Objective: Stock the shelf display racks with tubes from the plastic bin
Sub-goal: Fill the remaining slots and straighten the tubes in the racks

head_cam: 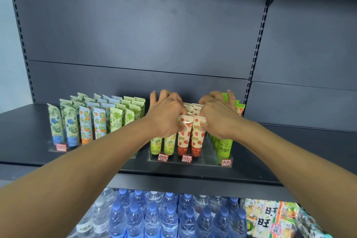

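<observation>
Head view: left hand and right hand pinch the strawberry tubes; nudging toward 9 o'clock could topple the pineapple tubes.

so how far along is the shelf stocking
Mostly done, it seems: the left rack stands full of floral tubes, and the right rack holds pineapple, strawberry and green rows. In hand: left hand and right hand both grip the strawberry tubes, seemingly straightening them. The bin is out of view, so what remains is unclear.
</observation>
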Available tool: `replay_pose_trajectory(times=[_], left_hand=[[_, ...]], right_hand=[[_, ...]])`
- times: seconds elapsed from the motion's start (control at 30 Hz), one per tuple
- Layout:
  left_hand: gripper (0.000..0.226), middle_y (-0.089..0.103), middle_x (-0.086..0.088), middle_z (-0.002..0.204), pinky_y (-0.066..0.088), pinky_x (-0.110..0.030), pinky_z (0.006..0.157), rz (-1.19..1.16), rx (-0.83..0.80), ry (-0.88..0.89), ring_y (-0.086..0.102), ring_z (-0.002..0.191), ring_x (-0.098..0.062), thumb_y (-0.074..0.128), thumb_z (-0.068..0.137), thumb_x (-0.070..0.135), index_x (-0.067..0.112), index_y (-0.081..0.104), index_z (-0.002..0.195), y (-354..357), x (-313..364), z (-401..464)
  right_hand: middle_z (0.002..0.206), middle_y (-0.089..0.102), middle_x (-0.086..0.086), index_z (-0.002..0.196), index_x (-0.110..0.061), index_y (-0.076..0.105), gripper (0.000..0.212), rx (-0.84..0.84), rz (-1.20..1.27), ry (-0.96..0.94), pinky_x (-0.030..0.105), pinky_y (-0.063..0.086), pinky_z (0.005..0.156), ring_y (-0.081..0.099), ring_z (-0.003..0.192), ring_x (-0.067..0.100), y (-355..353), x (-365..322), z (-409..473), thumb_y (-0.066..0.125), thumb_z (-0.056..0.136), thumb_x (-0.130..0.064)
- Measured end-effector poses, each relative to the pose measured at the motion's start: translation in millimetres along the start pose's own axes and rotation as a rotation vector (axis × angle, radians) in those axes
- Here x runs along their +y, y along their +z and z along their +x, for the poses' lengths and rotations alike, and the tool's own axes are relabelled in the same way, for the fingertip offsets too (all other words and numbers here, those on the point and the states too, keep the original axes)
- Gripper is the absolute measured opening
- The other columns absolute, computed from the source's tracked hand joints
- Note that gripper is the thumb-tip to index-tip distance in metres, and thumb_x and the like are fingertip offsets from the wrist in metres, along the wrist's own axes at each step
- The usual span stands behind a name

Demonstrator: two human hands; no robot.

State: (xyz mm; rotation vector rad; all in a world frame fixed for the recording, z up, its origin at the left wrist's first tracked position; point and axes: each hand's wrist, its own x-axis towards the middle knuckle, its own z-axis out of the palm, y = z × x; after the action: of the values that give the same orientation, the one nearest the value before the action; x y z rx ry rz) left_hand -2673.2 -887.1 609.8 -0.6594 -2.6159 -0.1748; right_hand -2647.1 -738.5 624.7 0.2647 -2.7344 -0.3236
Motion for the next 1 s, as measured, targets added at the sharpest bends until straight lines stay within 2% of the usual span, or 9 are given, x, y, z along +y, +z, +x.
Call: replay_pose_trajectory(times=[0.23, 0.53, 0.67, 0.77, 0.87, 1.0], left_hand=[[0.025, 0.042, 0.006, 0.135, 0.006, -0.051, 0.111, 0.009, -0.003, -0.005, 0.023, 0.132, -0.020, 0.071, 0.078, 0.034, 0.028, 0.068, 0.102, 0.1, 1.1, -0.3], [0.028, 0.043, 0.005, 0.134, 0.011, -0.052, 0.111, 0.014, -0.011, -0.010, 0.024, 0.130, -0.020, 0.073, 0.076, 0.037, 0.030, 0.067, 0.103, -1.3, -0.3, -0.7], [0.037, 0.043, 0.006, 0.131, 0.013, -0.047, 0.111, -0.014, 0.007, -0.025, 0.025, 0.129, -0.020, 0.077, 0.071, 0.041, 0.033, 0.061, 0.103, -10.5, -5.9, -3.3], [0.051, 0.042, 0.004, 0.130, 0.019, -0.041, 0.107, -0.012, 0.033, -0.041, 0.027, 0.127, -0.021, 0.079, 0.067, 0.042, 0.032, 0.055, 0.111, -25.6, -19.8, -8.6], [0.050, 0.042, 0.003, 0.129, 0.022, -0.037, 0.102, 0.065, 0.005, -0.050, 0.028, 0.124, -0.021, 0.079, 0.067, 0.041, 0.032, 0.057, 0.111, -35.4, -36.5, -16.3], [0.045, 0.043, 0.004, 0.127, 0.023, -0.039, 0.102, 0.183, -0.026, -0.044, 0.029, 0.122, -0.022, 0.076, 0.068, 0.044, 0.031, 0.061, 0.109, -28.2, -47.2, -23.3]], right_hand=[[0.137, 0.044, 0.002, 0.112, -0.012, 0.064, 0.029, -0.007, 0.010, 0.021, 0.054, 0.002, 0.115, 0.023, 0.138, 0.024, 2.3, 0.0, -1.8, 0.065, 0.086, -0.027], [0.140, 0.042, 0.003, 0.100, -0.015, 0.066, 0.023, -0.010, -0.015, -0.006, 0.057, -0.001, 0.114, 0.021, 0.138, 0.024, -2.1, -1.2, -2.7, 0.066, 0.084, -0.032], [0.143, 0.037, 0.005, 0.107, -0.017, 0.064, 0.033, -0.019, -0.021, -0.008, 0.056, -0.001, 0.114, 0.019, 0.139, 0.026, -7.2, -2.6, -5.0, 0.069, 0.081, -0.036], [0.143, 0.035, 0.005, 0.116, -0.020, 0.059, 0.040, 0.059, 0.050, -0.029, 0.050, 0.009, 0.114, 0.021, 0.137, 0.025, -15.7, -4.8, -7.7, 0.069, 0.080, -0.035], [0.138, 0.038, 0.003, 0.117, -0.021, 0.058, 0.039, 0.132, 0.114, -0.110, 0.042, 0.019, 0.110, 0.026, 0.131, 0.024, -22.7, -15.5, -4.4, 0.068, 0.081, -0.033], [0.142, 0.034, 0.003, 0.116, -0.021, 0.060, 0.039, 0.118, 0.127, -0.161, 0.046, 0.009, 0.113, 0.020, 0.135, 0.024, -17.8, -36.4, 6.6, 0.069, 0.081, -0.035]])
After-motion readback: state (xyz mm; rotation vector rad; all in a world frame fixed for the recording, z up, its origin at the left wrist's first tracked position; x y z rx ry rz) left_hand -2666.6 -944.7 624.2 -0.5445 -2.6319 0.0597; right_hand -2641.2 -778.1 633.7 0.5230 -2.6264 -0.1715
